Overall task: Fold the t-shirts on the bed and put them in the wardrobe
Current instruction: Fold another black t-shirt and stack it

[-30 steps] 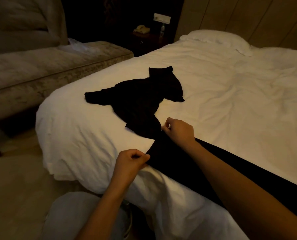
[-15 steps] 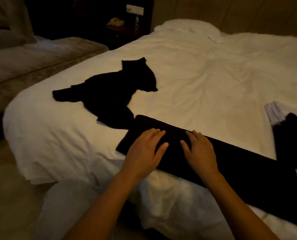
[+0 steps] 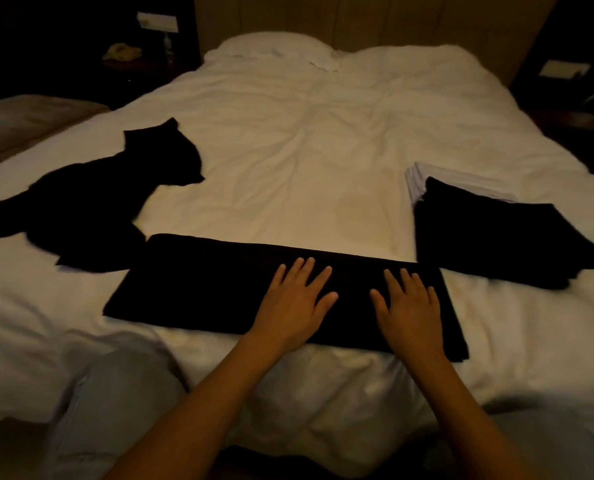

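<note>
T-shirts are what this moment turns on, and the one in hand is a black t-shirt [image 3: 219, 285] folded into a long flat band lying across the near edge of the bed [image 3: 323, 161], its length running left to right; the left hand [image 3: 294, 301] and the right hand [image 3: 410, 303] both lie palm-down on its right half, fingers straight and spread, gripping nothing, which reads as smoothing or pressing the cloth flat so the fold holds before the next one; the hands sit side by side but apart, the right one close to the band's right end; to the far left, a second black t-shirt [image 3: 91, 206] lies crumpled and unfolded, its near corner just beside or touching the band's far left corner, presumably waiting its turn; to the right, a folded black garment [image 3: 496, 240] rests on top of a folded pale garment [image 3: 437, 178], stacked there most likely so finished pieces can be carried off together; a white pillow [image 3: 271, 46] lies at the far head of the bed; the wardrobe is not in view; judged from this, the folding is partway done and the band likely needs folding across its length.
</note>
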`<state>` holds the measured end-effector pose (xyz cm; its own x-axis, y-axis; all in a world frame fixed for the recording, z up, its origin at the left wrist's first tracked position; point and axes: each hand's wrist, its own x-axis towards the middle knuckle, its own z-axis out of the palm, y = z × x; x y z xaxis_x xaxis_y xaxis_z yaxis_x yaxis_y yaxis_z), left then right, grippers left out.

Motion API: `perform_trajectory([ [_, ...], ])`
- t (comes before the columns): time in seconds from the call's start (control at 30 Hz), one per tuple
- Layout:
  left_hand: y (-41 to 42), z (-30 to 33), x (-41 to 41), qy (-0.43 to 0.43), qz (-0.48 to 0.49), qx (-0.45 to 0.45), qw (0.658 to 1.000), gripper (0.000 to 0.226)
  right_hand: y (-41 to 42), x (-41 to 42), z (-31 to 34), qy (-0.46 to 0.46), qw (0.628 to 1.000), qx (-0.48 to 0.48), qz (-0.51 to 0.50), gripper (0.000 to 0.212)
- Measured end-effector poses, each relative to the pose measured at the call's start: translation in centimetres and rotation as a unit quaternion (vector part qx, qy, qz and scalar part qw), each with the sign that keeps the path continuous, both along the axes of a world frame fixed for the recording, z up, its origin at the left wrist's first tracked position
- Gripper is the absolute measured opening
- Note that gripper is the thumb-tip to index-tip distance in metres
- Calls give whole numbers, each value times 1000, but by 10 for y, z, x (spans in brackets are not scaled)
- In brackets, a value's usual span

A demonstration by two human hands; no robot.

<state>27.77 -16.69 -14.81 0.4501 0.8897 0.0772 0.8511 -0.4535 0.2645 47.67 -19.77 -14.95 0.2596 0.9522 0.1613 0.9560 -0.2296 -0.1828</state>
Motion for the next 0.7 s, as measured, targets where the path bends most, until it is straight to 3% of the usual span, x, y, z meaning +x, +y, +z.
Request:
perform_trajectory([
  [0.2,4,-15,22,28,43,36,998,86,-20,50,8,121,988,-12,-96,75],
  [0.33,5,-20,25,34,58,59,996,99,-20,66,12,343,934,-29,-94,58],
  [0.47,7,-24,26,12,63,60,996,98,-24,66,18,594,798,-18,-95,41],
  [0.53,8,-24,26,-38,63,41,996,92,-23,64,24,700,707,-26,-94,42],
  [0.63,11,-14,24,-208,90,-60,972,64,-22,56,36,817,573,-16,-70,51],
  [0.7,16,-9,20,-345,128,-160,916,52,-21,50,48,843,537,-3,-42,54],
])
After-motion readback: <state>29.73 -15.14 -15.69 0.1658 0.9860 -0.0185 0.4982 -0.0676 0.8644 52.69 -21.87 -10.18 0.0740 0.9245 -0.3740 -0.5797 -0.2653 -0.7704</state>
